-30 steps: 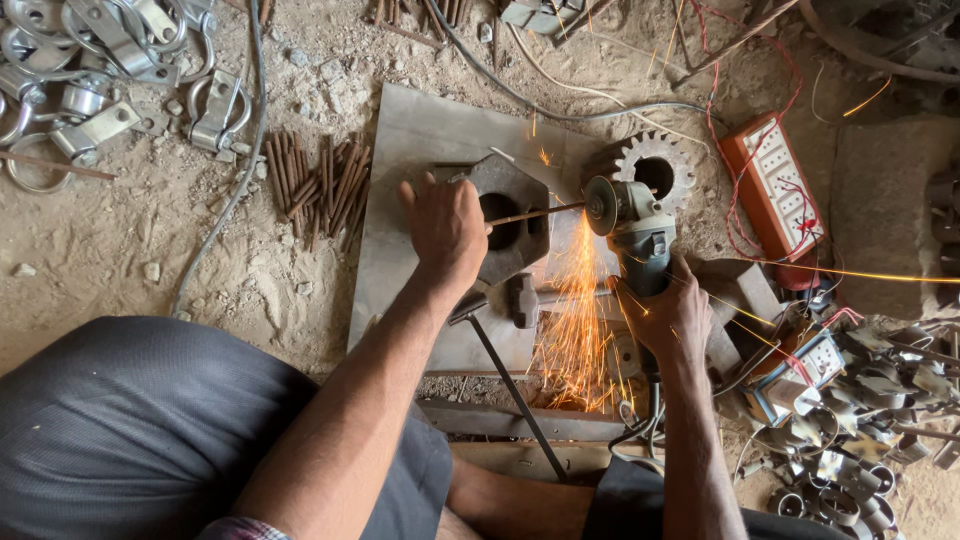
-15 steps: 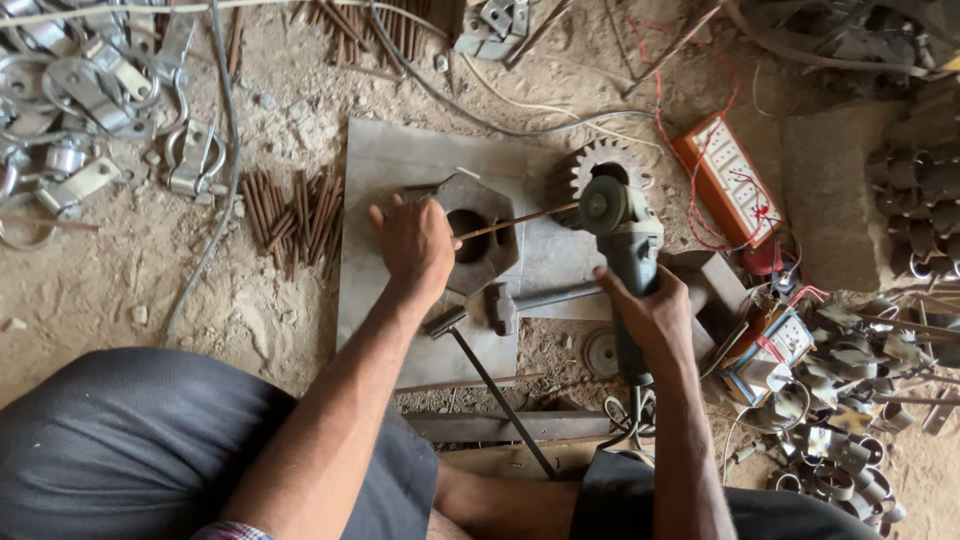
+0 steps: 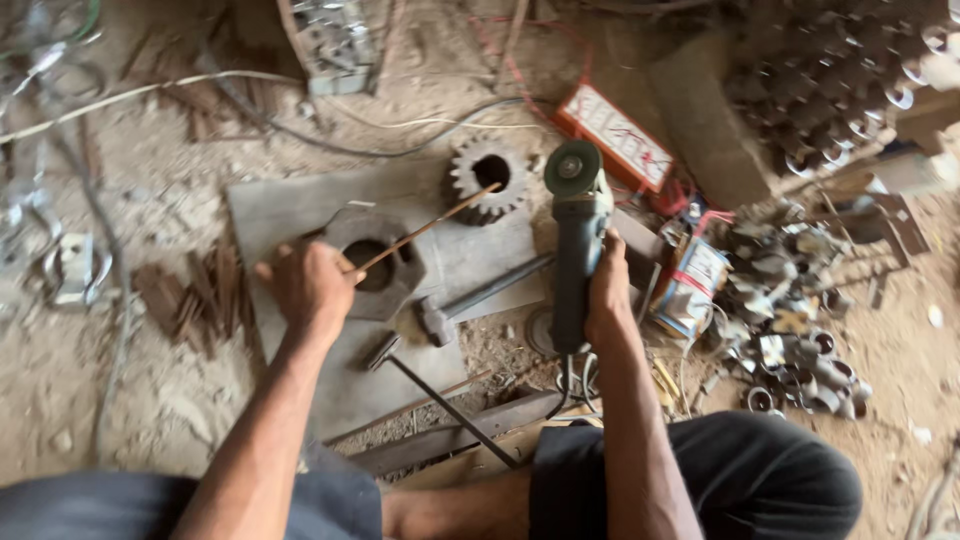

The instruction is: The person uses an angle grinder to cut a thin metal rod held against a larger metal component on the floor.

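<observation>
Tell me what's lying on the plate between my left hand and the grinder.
In the head view, a hammer lies on the grey plate between the left hand and the angle grinder; the thin rod also angles across that stretch.

The hexagonal block point(image 3: 375, 262) is lying on the metal plate point(image 3: 290, 205), the gear point(image 3: 487, 178) sitting behind to its right, the hammer point(image 3: 470, 300) resting between block and angle grinder point(image 3: 575, 240), rusty rods point(image 3: 200, 295) lying left.

rusty metal rod point(image 3: 425, 231), matt steel plate point(image 3: 270, 205)
</observation>
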